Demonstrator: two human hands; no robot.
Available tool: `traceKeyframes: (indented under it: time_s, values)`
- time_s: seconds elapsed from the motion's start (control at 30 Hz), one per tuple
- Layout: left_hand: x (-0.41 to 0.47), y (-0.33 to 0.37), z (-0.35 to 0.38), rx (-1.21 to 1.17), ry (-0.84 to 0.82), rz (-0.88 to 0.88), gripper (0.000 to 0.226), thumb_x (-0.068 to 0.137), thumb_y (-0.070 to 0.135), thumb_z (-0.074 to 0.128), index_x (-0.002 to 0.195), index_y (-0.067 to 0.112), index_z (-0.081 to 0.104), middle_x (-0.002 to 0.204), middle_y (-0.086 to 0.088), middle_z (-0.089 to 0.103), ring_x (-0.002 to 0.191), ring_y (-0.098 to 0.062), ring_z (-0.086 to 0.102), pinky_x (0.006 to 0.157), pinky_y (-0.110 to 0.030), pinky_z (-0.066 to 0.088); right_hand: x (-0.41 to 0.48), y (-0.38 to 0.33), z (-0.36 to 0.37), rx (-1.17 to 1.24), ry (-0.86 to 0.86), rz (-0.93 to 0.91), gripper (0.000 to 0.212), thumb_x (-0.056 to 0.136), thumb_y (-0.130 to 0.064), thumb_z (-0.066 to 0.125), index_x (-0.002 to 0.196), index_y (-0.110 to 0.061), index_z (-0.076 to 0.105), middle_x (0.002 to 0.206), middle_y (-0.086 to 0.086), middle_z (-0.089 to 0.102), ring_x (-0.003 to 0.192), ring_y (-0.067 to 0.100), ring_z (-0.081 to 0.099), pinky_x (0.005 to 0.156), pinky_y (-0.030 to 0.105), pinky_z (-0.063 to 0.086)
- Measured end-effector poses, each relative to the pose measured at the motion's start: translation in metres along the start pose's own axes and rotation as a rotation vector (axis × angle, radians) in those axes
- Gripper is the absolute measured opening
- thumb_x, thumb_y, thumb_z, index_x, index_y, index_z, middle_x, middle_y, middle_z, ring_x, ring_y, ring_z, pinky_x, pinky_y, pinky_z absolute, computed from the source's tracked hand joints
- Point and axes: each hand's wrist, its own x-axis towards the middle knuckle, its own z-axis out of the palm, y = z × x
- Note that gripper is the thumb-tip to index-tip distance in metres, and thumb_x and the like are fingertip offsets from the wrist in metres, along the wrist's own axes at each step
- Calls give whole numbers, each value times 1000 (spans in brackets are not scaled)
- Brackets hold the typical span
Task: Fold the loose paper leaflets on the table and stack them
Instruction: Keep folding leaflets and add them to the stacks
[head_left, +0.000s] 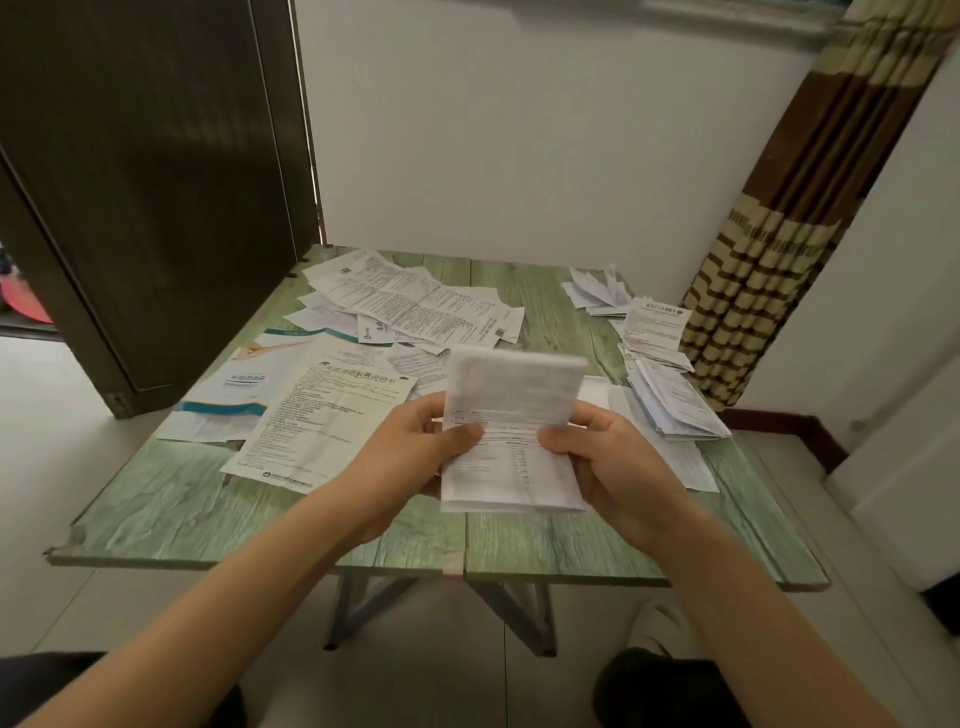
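Left hand (415, 447) and right hand (610, 460) each pinch a side of the white printed paper leaflet (511, 410), half-folded (its top blurred) above the green wood-grain table's (171, 519) near edge; the fold seems under way and next needs creasing, then stacking on the right-edge pile of folded white leaflets (670, 400).

Place: I'm looking into a plain room of a home.
Table: I see a small green wood-print folding table (156, 509) on crossed metal legs, set against the wall.
Right side: a striped brown-and-cream curtain (769, 291) hangs there.
Surroundings: white wall (519, 130), pale floor tiles (47, 405), dark brown door (156, 182) at left.
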Motion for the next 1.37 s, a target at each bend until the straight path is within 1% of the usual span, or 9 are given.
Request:
traceKeyframes:
  time_s: [0.07,0.17,0.33,0.53,0.67,0.93,1.03,1.17,1.37]
  values:
    - [0,4,-1,-32,-14,-6,24,93,4,50,88,19,68,83,-1,70,68,-13,66,58,-28,56,-1,-1,-2,-35,8,-26,32,90,7,45,81,-12,70,82,2,69,77,17,62,60,24,51]
    - [-2,9,7,-273,-13,-108,24,97,7,41,104,13,63,92,-10,70,65,-15,68,50,-26,55,-1,2,-3,-79,85,-96,43,90,7,46,65,-18,71,82,1,69,78,18,61,61,27,47]
    - [-5,7,12,-552,-262,-347,66,92,63,25,105,10,64,105,-22,69,86,-41,69,63,-38,58,1,8,-6,-156,145,-280,42,85,16,49,59,-13,63,82,8,70,84,21,68,64,32,57]
    - [1,7,19,-366,-187,-267,21,92,21,54,108,9,59,92,-16,73,77,-30,71,64,-29,59,-1,8,-9,-206,98,-372,36,89,18,41,67,-2,62,88,6,67,80,16,68,52,29,56]
    - [6,5,23,-356,-115,-204,19,91,18,56,107,10,61,88,-11,74,72,-22,71,62,-24,58,-2,1,-11,-220,98,-241,25,97,-8,47,110,-27,56,94,6,67,65,11,64,49,24,50]
    - [9,3,37,-319,-85,-130,14,89,13,59,102,11,65,80,-3,73,60,-11,63,59,-19,53,-6,3,-13,-239,170,-256,18,93,-4,54,100,-15,65,62,-1,65,39,7,45,35,21,37]
    - [7,-4,43,-316,-38,-125,12,89,11,60,100,12,65,78,0,74,56,-9,60,58,-19,51,-7,9,-7,-217,204,-263,20,97,-17,48,95,-17,68,58,2,61,39,9,43,34,22,35]
    - [6,-5,41,-258,23,-48,14,88,10,61,101,11,66,80,-1,74,54,-9,58,56,-19,49,-11,5,-11,-143,161,-137,48,96,-43,37,92,-5,67,65,13,55,45,12,48,39,22,39]
    - [6,-3,42,-237,53,21,15,85,9,64,100,12,68,83,-4,74,52,-8,57,59,-23,47,-15,4,-9,-200,76,-187,17,94,-16,53,109,-13,62,72,3,68,50,11,53,44,22,45]
